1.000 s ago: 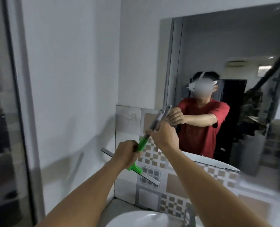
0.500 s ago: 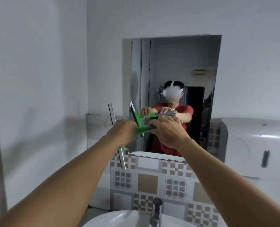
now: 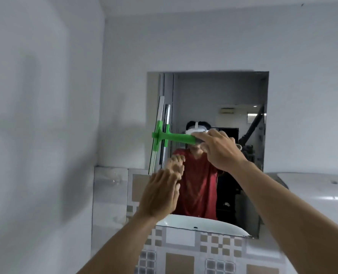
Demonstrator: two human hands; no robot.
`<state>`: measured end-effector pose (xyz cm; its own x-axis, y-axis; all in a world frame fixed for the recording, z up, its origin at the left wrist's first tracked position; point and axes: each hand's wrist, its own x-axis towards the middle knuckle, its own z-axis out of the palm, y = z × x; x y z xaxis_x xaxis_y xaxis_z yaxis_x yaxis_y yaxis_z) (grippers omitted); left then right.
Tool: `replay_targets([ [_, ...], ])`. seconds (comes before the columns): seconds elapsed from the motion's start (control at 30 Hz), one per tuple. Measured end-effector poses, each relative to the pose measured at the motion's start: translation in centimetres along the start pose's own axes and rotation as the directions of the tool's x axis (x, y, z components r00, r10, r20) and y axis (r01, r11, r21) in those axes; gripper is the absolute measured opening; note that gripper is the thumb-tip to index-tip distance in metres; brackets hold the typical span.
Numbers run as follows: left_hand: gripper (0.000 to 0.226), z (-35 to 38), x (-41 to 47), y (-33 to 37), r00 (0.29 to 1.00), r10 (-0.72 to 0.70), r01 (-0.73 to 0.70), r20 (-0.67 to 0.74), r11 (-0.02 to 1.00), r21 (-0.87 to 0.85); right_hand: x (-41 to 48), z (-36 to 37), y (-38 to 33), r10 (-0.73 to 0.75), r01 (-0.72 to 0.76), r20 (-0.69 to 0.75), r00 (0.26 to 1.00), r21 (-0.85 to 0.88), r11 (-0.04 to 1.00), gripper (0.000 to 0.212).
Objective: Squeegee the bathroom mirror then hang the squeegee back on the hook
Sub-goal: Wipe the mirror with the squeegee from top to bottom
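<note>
A green-handled squeegee [image 3: 172,137] has its long blade standing vertical against the left edge of the rectangular wall mirror [image 3: 219,91]. My right hand [image 3: 217,149] is shut on the end of its handle, which lies level and points right. My left hand [image 3: 160,191] hangs lower, in front of the mirror's lower left part, fingers apart and holding nothing. The mirror reflects both hands, the squeegee and a person in a red shirt. No hook is in view.
Patterned tiles [image 3: 186,256] run below the mirror. A white dispenser [image 3: 318,192] is mounted at the right. A plain white wall [image 3: 41,115] closes the left side, with a glossy panel [image 3: 109,196] in the corner.
My left hand has let go of the squeegee and dropped lower. My right hand has raised the squeegee and set its blade against the mirror's left edge. The view has tilted upward.
</note>
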<state>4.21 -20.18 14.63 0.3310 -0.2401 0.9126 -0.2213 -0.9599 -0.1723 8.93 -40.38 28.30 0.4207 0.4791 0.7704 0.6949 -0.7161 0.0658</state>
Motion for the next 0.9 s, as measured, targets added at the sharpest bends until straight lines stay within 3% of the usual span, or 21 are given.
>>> replay_targets([
  [0.13,0.056,3.3,-0.4,-2.3,0.959,-0.128,0.104,0.254,0.989,0.105,3.1,-0.6,0.5,0.024,-0.024,-0.011,1.000,-0.046,0.999,0.058],
  [0.23,0.088,4.4,1.6,-3.7,0.942,-0.152,0.122,0.299,0.985,0.118,5.4,-1.3,1.1,0.043,-0.044,-0.010,0.999,-0.072,0.996,0.062],
  [0.3,0.096,4.9,2.9,-4.5,0.937,-0.147,0.103,0.317,0.983,0.151,6.6,-1.6,1.7,0.044,-0.046,-0.017,0.999,-0.102,0.994,0.062],
  [0.47,0.094,6.5,3.5,-5.4,0.914,-0.147,0.084,0.379,0.980,0.178,9.2,-2.0,2.2,0.015,-0.017,-0.013,1.000,-0.155,0.988,0.065],
  [0.9,0.090,7.7,3.2,-6.1,0.936,-0.121,0.087,0.332,0.990,0.114,12.0,-1.9,1.0,-0.020,0.022,0.012,1.000,-0.248,0.969,0.072],
])
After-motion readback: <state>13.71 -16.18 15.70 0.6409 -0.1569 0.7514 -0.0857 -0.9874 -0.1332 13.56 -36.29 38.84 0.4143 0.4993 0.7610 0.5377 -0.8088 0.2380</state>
